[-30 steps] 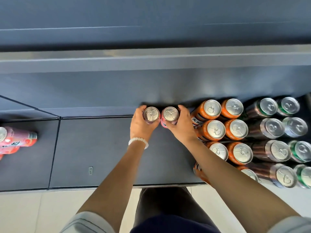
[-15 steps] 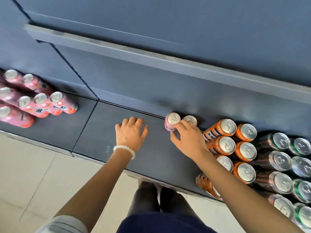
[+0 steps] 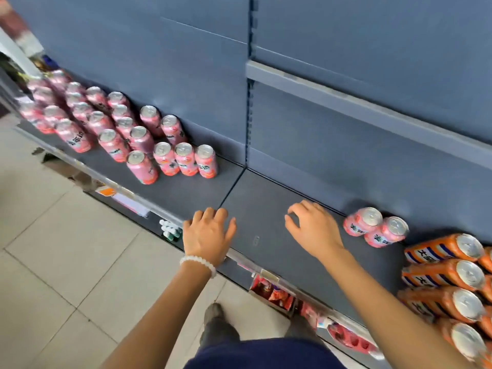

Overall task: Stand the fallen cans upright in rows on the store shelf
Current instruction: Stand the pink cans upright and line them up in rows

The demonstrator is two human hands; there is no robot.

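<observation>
a person's left hand (image 3: pixel 209 237), wearing a white beaded bracelet (image 3: pixel 198 265) at the wrist, is hovering palm down at the lower centre of the frame over the front edge of the dark grey metal store shelf (image 3: pixel 266 217); its fingers are lying straight and slightly spread, gripping nothing. the right hand (image 3: pixel 312 230) is hanging just right of centre above the same shelf board, fingers loosely bent downward and holding nothing; whether the fingertips are touching the board cannot be told.

two pink aluminium drink cans with silver pull-tab tops (image 3: pixel 375 227) are standing side by side, touching each other, at the right of the frame against the blue-grey back panel (image 3: pixel 332 145), well apart from the right hand. just below them, at the lower right edge, a block of orange aluminium cans with blue-and-white labels (image 3: pixel 447 278) is standing packed in rows.

in the upper left of the frame, on the neighbouring shelf section beyond the dark seam, a large cluster of matching pink cans (image 3: pixel 111 129) is standing upright in loose, uneven rows; those farthest left are blurring out. a strip of price-tag holders (image 3: pixel 127 201) is running along the shelf front, with red packaged goods (image 3: pixel 274 291) showing below it. pale beige floor tiles (image 3: pixel 53 262) are filling the lower left.
</observation>
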